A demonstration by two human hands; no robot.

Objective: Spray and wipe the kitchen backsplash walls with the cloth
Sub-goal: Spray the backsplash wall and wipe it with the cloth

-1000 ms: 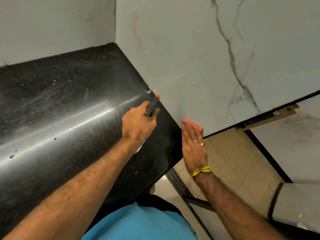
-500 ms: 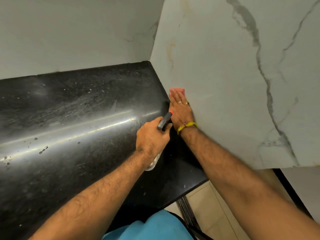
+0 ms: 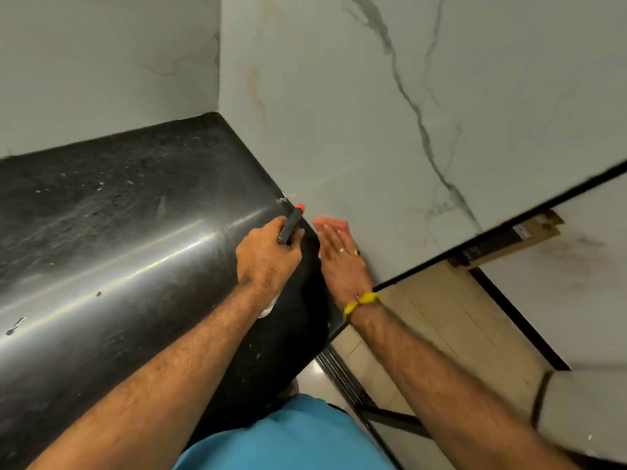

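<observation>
Head view: right hand, fingers flat, presses the pink cloth on the marble wall, frame centre, just above the black counter. Left hand grips the spray bottle. Wiping under way; the wall's upper reach probably remains.

A glossy black counter runs left to the far wall corner, scattered with pale specks and scuffs.
</observation>
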